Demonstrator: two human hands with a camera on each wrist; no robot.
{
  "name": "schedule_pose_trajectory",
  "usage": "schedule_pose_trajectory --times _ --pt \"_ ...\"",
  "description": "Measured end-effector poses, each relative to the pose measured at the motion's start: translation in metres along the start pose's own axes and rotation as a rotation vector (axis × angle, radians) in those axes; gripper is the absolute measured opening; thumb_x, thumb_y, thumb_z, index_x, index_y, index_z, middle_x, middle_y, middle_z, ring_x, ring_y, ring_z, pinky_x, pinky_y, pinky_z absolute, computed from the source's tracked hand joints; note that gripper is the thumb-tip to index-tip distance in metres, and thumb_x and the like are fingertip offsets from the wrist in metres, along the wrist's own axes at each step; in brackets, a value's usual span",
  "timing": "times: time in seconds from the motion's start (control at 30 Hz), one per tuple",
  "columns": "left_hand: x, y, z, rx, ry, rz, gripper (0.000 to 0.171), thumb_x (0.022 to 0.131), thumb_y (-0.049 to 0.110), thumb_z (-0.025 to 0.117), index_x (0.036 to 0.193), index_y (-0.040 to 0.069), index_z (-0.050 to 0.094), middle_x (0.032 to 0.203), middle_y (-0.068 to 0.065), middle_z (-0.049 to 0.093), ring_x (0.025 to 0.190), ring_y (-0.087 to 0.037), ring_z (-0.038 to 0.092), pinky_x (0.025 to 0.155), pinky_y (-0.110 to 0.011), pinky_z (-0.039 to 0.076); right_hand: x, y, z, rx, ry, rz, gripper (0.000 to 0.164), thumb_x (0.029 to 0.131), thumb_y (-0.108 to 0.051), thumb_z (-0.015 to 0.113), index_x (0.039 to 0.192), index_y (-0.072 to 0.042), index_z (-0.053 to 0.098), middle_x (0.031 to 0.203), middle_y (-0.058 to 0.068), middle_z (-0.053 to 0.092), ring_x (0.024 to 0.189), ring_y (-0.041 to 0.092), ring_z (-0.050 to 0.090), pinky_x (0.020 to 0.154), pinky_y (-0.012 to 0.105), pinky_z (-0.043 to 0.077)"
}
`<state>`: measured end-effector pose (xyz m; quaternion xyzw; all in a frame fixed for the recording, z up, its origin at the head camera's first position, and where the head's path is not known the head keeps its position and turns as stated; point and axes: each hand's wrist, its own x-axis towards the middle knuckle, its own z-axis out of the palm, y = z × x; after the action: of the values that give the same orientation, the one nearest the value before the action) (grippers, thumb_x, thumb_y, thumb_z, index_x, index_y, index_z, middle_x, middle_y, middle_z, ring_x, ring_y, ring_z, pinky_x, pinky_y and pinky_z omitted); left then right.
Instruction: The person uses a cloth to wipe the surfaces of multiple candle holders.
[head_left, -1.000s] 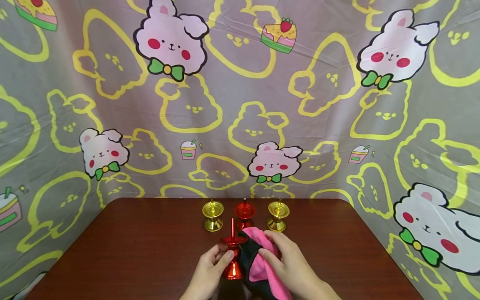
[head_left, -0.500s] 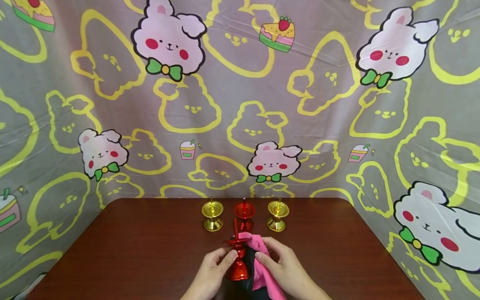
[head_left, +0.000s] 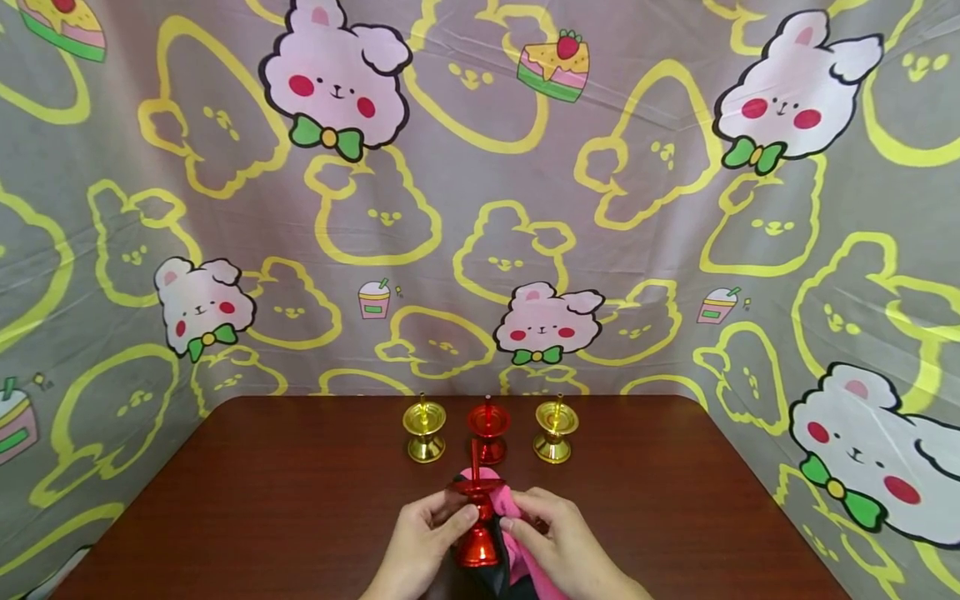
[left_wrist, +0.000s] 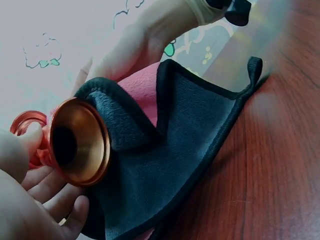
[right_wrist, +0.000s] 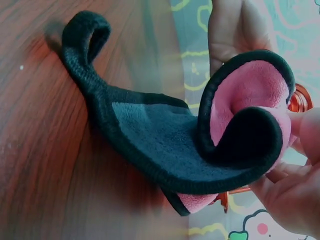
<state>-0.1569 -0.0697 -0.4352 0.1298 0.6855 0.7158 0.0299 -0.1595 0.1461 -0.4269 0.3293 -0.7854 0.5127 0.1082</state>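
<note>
My left hand (head_left: 427,537) grips a shiny red candle holder (head_left: 477,546) by its narrow middle, thumb across the front. It is upright in the head view, with a dish and a thin spike on top. In the left wrist view its hollow, copper-coloured base (left_wrist: 92,142) faces the camera. My right hand (head_left: 562,537) pinches a cloth (head_left: 517,558), pink on one side and dark grey on the other with a black edge, against the holder's right side and behind it. In the right wrist view the cloth (right_wrist: 160,140) hangs folded, its black loop (right_wrist: 87,37) at one corner.
Toward the back of the brown wooden table (head_left: 285,492) stand a gold candle holder (head_left: 426,433), a red one (head_left: 489,425) and another gold one (head_left: 557,433) in a row. A curtain (head_left: 465,183) printed with cartoon rabbits surrounds the table's back and sides.
The red candle holder in my left hand has shifted slightly right. My right hand has come left and a little lower with the cloth, which now lies closer around the holder's back and side.
</note>
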Motion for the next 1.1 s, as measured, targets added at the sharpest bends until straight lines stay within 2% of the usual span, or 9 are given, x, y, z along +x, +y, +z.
schedule_pose_trajectory --times 0.1,0.2,0.33,0.43,0.57,0.63,0.73,0.9,1.1 --pt "-0.003 0.002 -0.002 0.046 -0.019 0.016 0.034 0.099 0.016 0.065 0.121 -0.009 0.067 0.113 -0.017 0.071 0.097 -0.01 0.065 0.082 -0.024 0.053 0.001 0.0 0.0 0.027 -0.017 0.075 0.024 0.096 -0.015 0.07 0.12 -0.01 0.071 0.098 0.001 0.067 0.078 0.006 0.061 0.063 0.027 0.055" --pt "-0.004 0.005 -0.006 0.087 -0.094 0.044 0.037 0.101 0.015 0.062 0.126 -0.012 0.062 0.122 -0.021 0.067 0.105 -0.008 0.062 0.087 -0.022 0.051 0.001 0.0 -0.001 0.048 -0.031 0.152 0.03 0.096 -0.016 0.07 0.126 -0.011 0.067 0.102 0.002 0.069 0.077 0.007 0.063 0.064 0.027 0.056" --pt "-0.004 0.007 -0.011 0.086 -0.155 0.062 0.037 0.101 0.012 0.061 0.128 -0.013 0.06 0.124 -0.023 0.065 0.105 -0.007 0.062 0.087 -0.022 0.05 0.001 -0.001 -0.002 0.072 -0.033 0.183 0.033 0.096 -0.018 0.07 0.128 -0.011 0.065 0.106 0.004 0.07 0.079 0.008 0.066 0.066 0.027 0.057" --pt "-0.003 0.007 -0.012 0.075 -0.144 0.05 0.034 0.099 0.011 0.064 0.124 -0.012 0.064 0.12 -0.022 0.067 0.1 -0.007 0.064 0.085 -0.022 0.052 0.001 0.0 0.0 0.064 -0.022 0.108 0.029 0.095 -0.016 0.071 0.124 -0.009 0.069 0.108 0.005 0.072 0.084 0.009 0.067 0.069 0.027 0.058" --pt "-0.003 0.004 -0.013 0.066 -0.137 0.032 0.033 0.096 0.01 0.068 0.121 -0.011 0.066 0.118 -0.021 0.069 0.098 -0.006 0.064 0.083 -0.022 0.052 0.001 0.002 0.004 -0.014 0.011 -0.093 0.018 0.093 -0.005 0.071 0.11 -0.009 0.075 0.097 0.0 0.073 0.082 0.006 0.064 0.067 0.024 0.056" --pt "-0.003 0.003 -0.013 0.071 -0.133 0.034 0.032 0.095 0.01 0.069 0.12 -0.01 0.067 0.116 -0.021 0.069 0.097 -0.005 0.064 0.082 -0.022 0.052 0.001 0.003 0.005 -0.055 0.026 -0.165 0.016 0.091 -0.001 0.072 0.104 -0.009 0.076 0.092 -0.002 0.071 0.078 0.005 0.062 0.066 0.022 0.054" --pt "-0.003 0.003 -0.011 0.092 -0.117 0.05 0.031 0.094 0.01 0.07 0.119 -0.009 0.069 0.115 -0.02 0.069 0.096 -0.005 0.064 0.081 -0.022 0.052 0.002 0.003 0.006 -0.09 0.034 -0.196 0.017 0.089 0.001 0.072 0.1 -0.011 0.076 0.089 -0.004 0.07 0.077 0.003 0.06 0.066 0.018 0.052" --pt "-0.002 0.005 -0.008 0.115 -0.081 0.05 0.03 0.093 0.011 0.072 0.118 -0.006 0.071 0.116 -0.017 0.07 0.099 -0.006 0.063 0.083 -0.022 0.051 0.003 0.002 0.007 -0.144 0.041 -0.192 0.021 0.088 0.003 0.073 0.102 -0.012 0.076 0.09 -0.007 0.071 0.078 0.002 0.061 0.067 0.017 0.051" --pt "-0.001 0.006 -0.006 0.122 -0.075 0.043 0.029 0.093 0.012 0.073 0.117 -0.004 0.072 0.114 -0.016 0.071 0.099 -0.009 0.065 0.083 -0.022 0.052 0.003 0.0 0.007 -0.243 0.058 -0.22 0.02 0.086 0.003 0.075 0.094 -0.015 0.074 0.087 -0.008 0.069 0.077 0.0 0.059 0.068 0.015 0.05"
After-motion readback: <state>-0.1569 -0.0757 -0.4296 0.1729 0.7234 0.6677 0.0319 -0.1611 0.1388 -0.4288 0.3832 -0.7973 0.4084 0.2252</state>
